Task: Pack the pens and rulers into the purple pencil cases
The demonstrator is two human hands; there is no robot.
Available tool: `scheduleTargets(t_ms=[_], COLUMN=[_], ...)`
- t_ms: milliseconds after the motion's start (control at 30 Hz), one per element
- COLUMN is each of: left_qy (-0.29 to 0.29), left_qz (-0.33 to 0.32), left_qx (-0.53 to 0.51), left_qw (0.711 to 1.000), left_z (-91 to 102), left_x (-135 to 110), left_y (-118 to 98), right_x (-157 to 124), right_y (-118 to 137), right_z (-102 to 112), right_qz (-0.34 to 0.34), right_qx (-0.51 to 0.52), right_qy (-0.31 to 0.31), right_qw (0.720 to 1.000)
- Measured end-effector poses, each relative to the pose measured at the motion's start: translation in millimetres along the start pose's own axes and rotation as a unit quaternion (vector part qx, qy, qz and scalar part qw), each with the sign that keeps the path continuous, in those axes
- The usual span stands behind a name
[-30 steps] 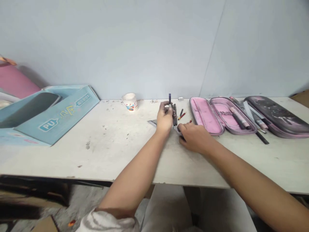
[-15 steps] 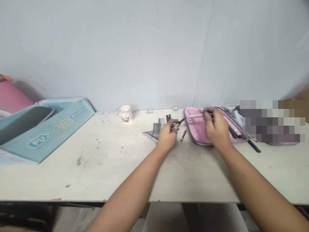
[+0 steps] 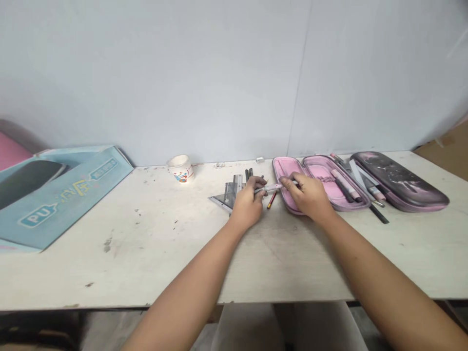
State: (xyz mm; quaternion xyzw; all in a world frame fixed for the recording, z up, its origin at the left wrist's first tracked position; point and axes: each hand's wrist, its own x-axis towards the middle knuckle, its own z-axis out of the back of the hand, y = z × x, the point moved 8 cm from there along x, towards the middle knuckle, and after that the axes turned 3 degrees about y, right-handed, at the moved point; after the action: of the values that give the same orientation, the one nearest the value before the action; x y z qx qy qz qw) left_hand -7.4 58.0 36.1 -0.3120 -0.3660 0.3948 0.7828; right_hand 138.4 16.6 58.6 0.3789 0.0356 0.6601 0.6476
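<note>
A pale pink pen (image 3: 273, 187) lies crosswise between my hands, its ends in the fingers of my left hand (image 3: 248, 202) and my right hand (image 3: 307, 195). My right hand is above the left half of an open pencil case (image 3: 283, 168) with a pink lining. A clear set square (image 3: 221, 199) and a metal ruler (image 3: 236, 187) lie just left of my left hand. Several dark pens (image 3: 248, 173) stand out behind its fingers, and a red pencil (image 3: 271, 200) lies below the pale pen.
The case's dark lid (image 3: 398, 180) holds more pens and strips on the white table (image 3: 146, 263). A paper cup (image 3: 181, 169) stands at the back by the wall. A flattened blue box (image 3: 54, 200) lies at the far left.
My hands have drawn closer, and the pale pen now runs between them. My right hand has moved left toward the case's edge. The view has swung slightly right, shifting the table's contents left.
</note>
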Motion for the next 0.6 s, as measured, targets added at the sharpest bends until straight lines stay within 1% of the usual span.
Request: scheduleTargets(t_ms=[67, 167, 200, 233, 333, 367, 500, 533, 600], left_qy=[0.0, -0.01, -0.012, -0.012, -0.009, -0.008, 0.001, 0.006, 0.015], left_qz=[-0.009, -0.007, -0.004, -0.002, -0.001, -0.002, -0.012, -0.016, -0.021], left_qx=[0.009, 0.008, 0.007, 0.008, 0.018, 0.022, 0.02, 0.016, 0.006], left_qw=[1.0, 1.0, 1.0, 1.0, 1.0, 1.0, 1.0, 1.0, 1.0], left_z=[0.7, 2.9, 3.5, 3.8, 4.2, 4.3, 3.1, 2.3, 0.7], left_x=[0.4, 1.1, 1.3, 1.4, 1.2, 1.0, -0.1, 0.0, 0.5], left_y=[-1.7, -0.7, 0.0, 0.5, -0.5, -1.4, -4.5, -4.7, -3.9], right_x=[2.0, 4.3, 4.6, 4.9, 5.0, 4.9, 4.7, 4.8, 5.2], right_y=[-2.4, -0.3, -0.2, -1.5, -9.9, -10.7, -2.8, -2.8, -7.1], right_z=[2.4, 7.1, 8.1, 8.4, 7.7, 7.2, 1.7, 0.5, 0.2], right_qz=[0.007, 0.049, 0.055, 0.049, 0.0, -0.003, 0.054, 0.055, 0.031], right_qx=[0.023, 0.125, 0.144, 0.144, 0.096, 0.094, 0.162, 0.16, 0.117], right_qy=[0.003, 0.009, 0.012, 0.015, 0.017, 0.019, 0.053, 0.06, 0.058], right_qw=[1.0, 0.991, 0.988, 0.988, 0.995, 0.995, 0.984, 0.984, 0.991])
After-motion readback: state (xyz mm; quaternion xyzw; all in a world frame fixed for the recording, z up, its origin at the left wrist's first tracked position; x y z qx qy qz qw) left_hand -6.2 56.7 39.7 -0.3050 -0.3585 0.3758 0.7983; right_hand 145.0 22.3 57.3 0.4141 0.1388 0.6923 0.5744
